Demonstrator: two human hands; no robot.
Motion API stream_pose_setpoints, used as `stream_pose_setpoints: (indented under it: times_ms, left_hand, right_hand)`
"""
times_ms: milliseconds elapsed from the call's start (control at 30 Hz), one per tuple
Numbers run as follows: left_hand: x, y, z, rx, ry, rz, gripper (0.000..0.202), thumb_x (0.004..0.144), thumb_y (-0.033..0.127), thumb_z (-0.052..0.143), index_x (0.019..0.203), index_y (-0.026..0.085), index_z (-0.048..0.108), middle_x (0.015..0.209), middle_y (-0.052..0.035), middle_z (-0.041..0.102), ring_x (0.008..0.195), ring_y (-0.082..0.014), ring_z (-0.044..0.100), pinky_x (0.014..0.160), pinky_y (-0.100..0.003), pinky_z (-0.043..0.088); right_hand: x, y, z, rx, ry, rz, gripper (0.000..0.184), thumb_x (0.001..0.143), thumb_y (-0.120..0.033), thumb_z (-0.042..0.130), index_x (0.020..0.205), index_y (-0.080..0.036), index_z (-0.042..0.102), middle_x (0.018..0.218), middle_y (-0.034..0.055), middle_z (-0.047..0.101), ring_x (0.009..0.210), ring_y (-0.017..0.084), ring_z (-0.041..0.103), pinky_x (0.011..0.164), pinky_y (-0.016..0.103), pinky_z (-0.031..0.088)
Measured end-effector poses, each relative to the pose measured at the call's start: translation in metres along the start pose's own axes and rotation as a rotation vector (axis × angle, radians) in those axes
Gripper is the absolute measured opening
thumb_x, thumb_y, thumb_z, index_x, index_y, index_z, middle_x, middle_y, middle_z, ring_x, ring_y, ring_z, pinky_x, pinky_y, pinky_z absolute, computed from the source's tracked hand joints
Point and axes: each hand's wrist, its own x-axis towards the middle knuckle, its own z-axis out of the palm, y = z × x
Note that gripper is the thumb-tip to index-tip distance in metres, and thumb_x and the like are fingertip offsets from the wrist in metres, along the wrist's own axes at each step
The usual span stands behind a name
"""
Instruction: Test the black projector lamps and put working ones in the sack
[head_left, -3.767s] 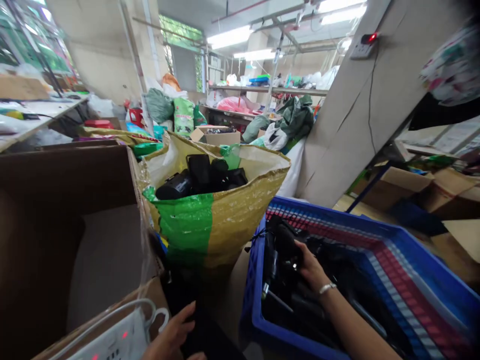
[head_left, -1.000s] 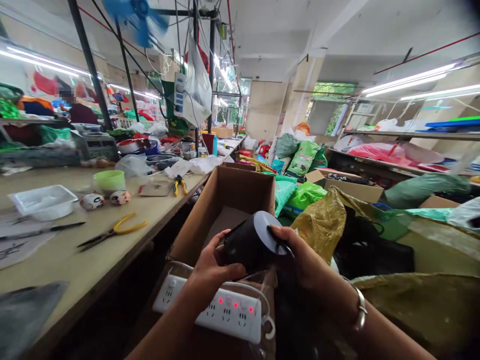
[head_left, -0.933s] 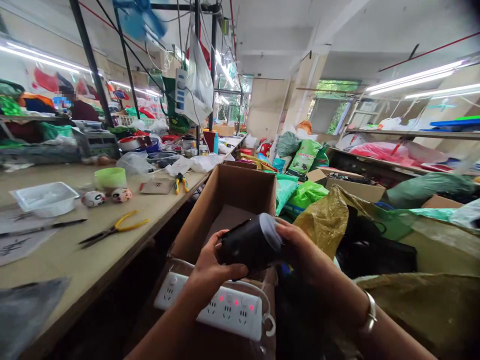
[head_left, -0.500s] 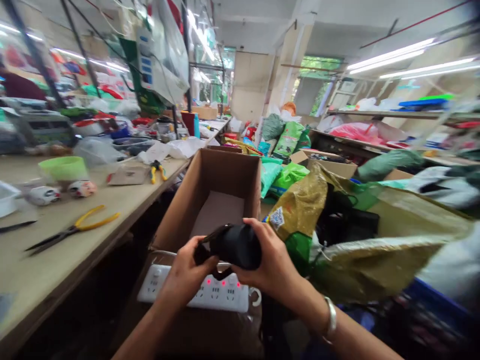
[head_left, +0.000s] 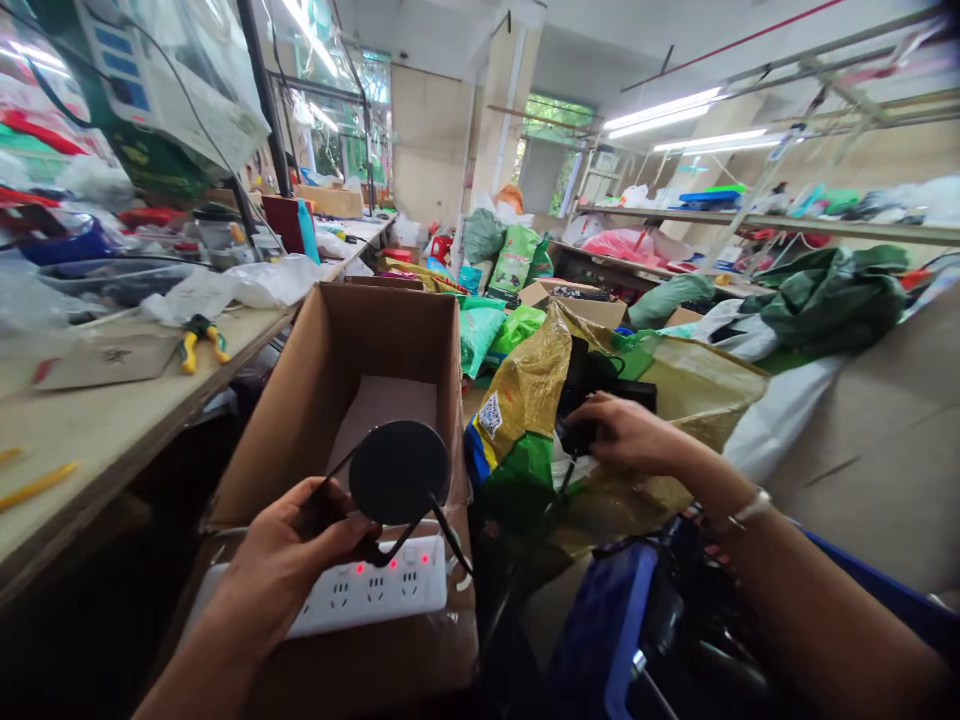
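My left hand [head_left: 281, 560] grips a black device with a flat round disc [head_left: 399, 472], above the near end of a cardboard box [head_left: 259, 410]. Thin dark arms and a cord-like strip stick out around the disc. Over to the right, my right hand [head_left: 619, 430] is closed around a small black piece [head_left: 579, 436] at the mouth of a gold woven sack [head_left: 525, 370]. A dark cord [head_left: 559, 495] appears to hang down from that piece, whose exact kind I cannot make out. More black items [head_left: 592, 370] show inside the sack.
A white power strip [head_left: 375, 590] with red lights lies below my left hand. On the left workbench [head_left: 135, 410] are yellow-handled pliers [head_left: 201, 343]. A blue crate [head_left: 607, 620] with dark items sits at lower right. Green bags [head_left: 517, 330] stand behind the box.
My right hand has left the black device and moved right to the sack, closing on a small black piece. The device's round disc now faces me in my left hand. The view has turned right.
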Motion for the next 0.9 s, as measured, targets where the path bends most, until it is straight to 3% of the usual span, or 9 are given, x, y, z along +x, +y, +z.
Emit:
stream_pose_setpoints:
  times_ms: [67, 133, 200, 300, 367, 467, 600, 733, 900]
  left_hand:
    - [-0.003, 0.005, 0.005, -0.079, -0.013, 0.019, 0.045, 0.053, 0.029, 0.084, 0.088, 0.015, 0.06, 0.07, -0.0011, 0.069, 0.066, -0.0192, 0.068, 0.06, -0.026, 0.055]
    - [-0.007, 0.01, 0.007, -0.137, -0.009, 0.046, 0.043, 0.053, 0.028, 0.085, 0.087, 0.016, 0.061, 0.073, -0.0013, 0.07, 0.065, -0.0176, 0.067, 0.058, -0.023, 0.055]
    - [-0.008, 0.016, 0.003, -0.172, 0.027, 0.065, 0.042, 0.051, 0.025, 0.085, 0.084, 0.017, 0.061, 0.071, -0.0002, 0.07, 0.059, -0.0158, 0.066, 0.054, -0.022, 0.054]
    - [-0.003, 0.023, -0.013, -0.193, 0.136, 0.103, 0.04, 0.046, 0.018, 0.086, 0.078, 0.016, 0.061, 0.062, 0.0022, 0.069, 0.051, -0.0143, 0.064, 0.048, -0.02, 0.053]
    - [0.004, 0.023, -0.028, -0.205, 0.195, 0.152, 0.036, 0.048, 0.016, 0.084, 0.076, 0.015, 0.062, 0.061, 0.0029, 0.069, 0.052, -0.0141, 0.064, 0.047, -0.019, 0.053]
    - [0.014, 0.014, -0.051, -0.208, 0.217, 0.175, 0.03, 0.054, 0.018, 0.081, 0.078, 0.015, 0.064, 0.066, 0.0021, 0.07, 0.055, -0.015, 0.065, 0.051, -0.022, 0.055]
    - [0.019, -0.007, -0.074, -0.209, 0.187, 0.105, 0.032, 0.054, 0.018, 0.081, 0.081, 0.014, 0.065, 0.071, -0.0013, 0.071, 0.058, -0.0164, 0.065, 0.053, -0.025, 0.056]
    - [0.017, -0.023, -0.084, -0.225, 0.099, 0.034, 0.031, 0.054, 0.015, 0.081, 0.079, 0.012, 0.062, 0.065, -0.0015, 0.068, 0.054, -0.0164, 0.064, 0.05, -0.025, 0.054]
    - [0.02, -0.036, -0.086, -0.256, 0.061, -0.008, 0.034, 0.051, 0.013, 0.082, 0.079, 0.012, 0.061, 0.064, -0.0018, 0.067, 0.054, -0.0158, 0.064, 0.052, -0.026, 0.053]
  right_hand:
    - [0.006, 0.02, 0.014, 0.038, -0.142, -0.1, 0.032, 0.06, -0.005, 0.059, 0.085, -0.018, 0.074, 0.077, 0.0025, 0.066, 0.066, 0.015, 0.061, 0.061, 0.022, 0.047]
    - [0.009, 0.027, 0.019, 0.056, -0.104, -0.119, 0.02, 0.07, -0.013, 0.059, 0.083, -0.019, 0.073, 0.079, 0.0033, 0.066, 0.069, 0.015, 0.061, 0.065, 0.024, 0.048]
    - [0.005, 0.018, 0.01, 0.012, 0.141, -0.062, 0.02, 0.08, -0.02, 0.053, 0.088, -0.015, 0.071, 0.085, 0.0087, 0.065, 0.077, 0.019, 0.06, 0.072, 0.031, 0.047]
    - [-0.009, -0.029, -0.017, -0.157, 0.707, 0.018, 0.024, 0.085, -0.028, 0.054, 0.097, -0.013, 0.069, 0.088, 0.0131, 0.064, 0.083, 0.023, 0.058, 0.075, 0.037, 0.045]
    - [-0.017, -0.071, -0.027, -0.138, 0.825, 0.051, 0.023, 0.086, -0.029, 0.055, 0.104, -0.019, 0.067, 0.088, 0.0095, 0.064, 0.081, 0.022, 0.06, 0.072, 0.035, 0.046]
    - [-0.02, -0.12, -0.002, 0.256, 0.498, -0.145, 0.015, 0.085, -0.026, 0.057, 0.096, -0.026, 0.068, 0.09, 0.0043, 0.064, 0.077, 0.018, 0.061, 0.067, 0.029, 0.049]
    - [-0.015, -0.128, 0.097, 0.648, -0.019, -0.189, 0.017, 0.086, -0.018, 0.052, 0.094, -0.02, 0.067, 0.086, 0.0052, 0.065, 0.077, 0.017, 0.063, 0.068, 0.027, 0.051]
    - [-0.017, -0.115, 0.18, 0.74, -0.066, -0.118, 0.014, 0.088, -0.02, 0.051, 0.094, -0.018, 0.064, 0.086, 0.0056, 0.068, 0.077, 0.018, 0.064, 0.069, 0.03, 0.052]
    - [-0.018, -0.124, 0.204, 0.703, -0.11, -0.198, 0.017, 0.089, -0.014, 0.048, 0.096, -0.018, 0.063, 0.095, 0.0073, 0.065, 0.089, 0.019, 0.062, 0.079, 0.033, 0.05]
